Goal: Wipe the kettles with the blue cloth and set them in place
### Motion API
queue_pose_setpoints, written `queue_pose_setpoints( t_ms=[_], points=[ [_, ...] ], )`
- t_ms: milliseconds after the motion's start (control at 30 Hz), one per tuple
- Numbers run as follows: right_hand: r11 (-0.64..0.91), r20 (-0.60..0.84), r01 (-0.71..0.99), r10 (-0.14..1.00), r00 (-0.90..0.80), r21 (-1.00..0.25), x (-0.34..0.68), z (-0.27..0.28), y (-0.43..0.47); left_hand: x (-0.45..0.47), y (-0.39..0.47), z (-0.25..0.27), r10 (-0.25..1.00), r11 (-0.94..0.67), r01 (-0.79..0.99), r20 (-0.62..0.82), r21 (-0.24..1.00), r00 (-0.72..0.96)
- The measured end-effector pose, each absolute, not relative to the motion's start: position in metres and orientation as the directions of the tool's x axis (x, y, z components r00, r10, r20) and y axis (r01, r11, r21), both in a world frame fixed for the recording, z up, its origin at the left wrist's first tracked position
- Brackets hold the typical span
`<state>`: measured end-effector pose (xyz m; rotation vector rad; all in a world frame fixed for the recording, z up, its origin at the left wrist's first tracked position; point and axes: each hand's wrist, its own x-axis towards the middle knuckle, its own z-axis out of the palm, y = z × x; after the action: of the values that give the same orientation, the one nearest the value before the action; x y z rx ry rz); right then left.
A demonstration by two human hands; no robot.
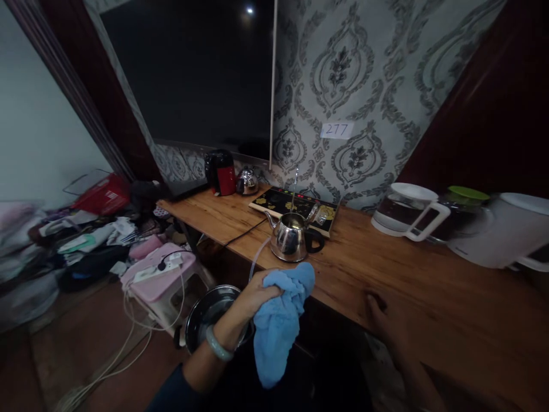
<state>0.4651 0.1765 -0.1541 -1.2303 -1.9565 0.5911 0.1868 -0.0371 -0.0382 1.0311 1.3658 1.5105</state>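
My left hand [253, 294], with a pale bangle on its wrist, is closed round a light blue cloth [278, 329] that hangs in front of the table edge. Just beyond the cloth stands a shiny metal kettle [288, 241], its black handle to the right and its top uncovered. A thin stream of water seems to fall into it from above, and a clear tube [259, 254] runs down beside it. At the table's front edge, my right hand [380, 315] is dim and partly blurred; its fingers look loosely apart, with nothing visible in them.
Behind the kettle lies a black flowered panel [274, 201] on the wooden table [364, 257]. A glass jug [403, 212] and white pitcher [497, 229] stand right. Below left are a metal basin [214, 303] and a pink stool [156, 274] with a power strip and cords.
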Motion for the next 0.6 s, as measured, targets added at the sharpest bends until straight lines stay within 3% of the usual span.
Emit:
queue_pose_setpoints(
  t_ms=[133,233,400,500,600],
  points=[
    [0.441,0.334,0.548,0.897,-0.289,-0.711,0.466,-0.156,0.176,0.150,-0.052,-0.032,0.852,-0.087,0.110,0.131,0.990,-0.506],
    [0.421,0.314,0.550,0.907,-0.281,-0.722,0.466,-0.159,0.177,0.116,-0.061,-0.022,0.703,-0.076,0.355,0.303,0.932,-0.644],
    [0.445,0.334,0.586,0.896,-0.293,-0.677,0.465,-0.160,0.180,0.058,-0.054,0.012,0.530,0.201,0.794,0.618,0.574,-0.581],
    [0.468,0.363,0.598,0.884,-0.296,-0.651,0.463,-0.158,0.180,0.024,-0.036,0.035,0.548,0.421,0.839,0.640,0.344,-0.538],
    [0.464,0.369,0.604,0.885,-0.285,-0.648,0.463,-0.158,0.179,-0.010,-0.013,0.046,0.637,0.547,0.819,0.549,0.172,-0.541]
  ],
)
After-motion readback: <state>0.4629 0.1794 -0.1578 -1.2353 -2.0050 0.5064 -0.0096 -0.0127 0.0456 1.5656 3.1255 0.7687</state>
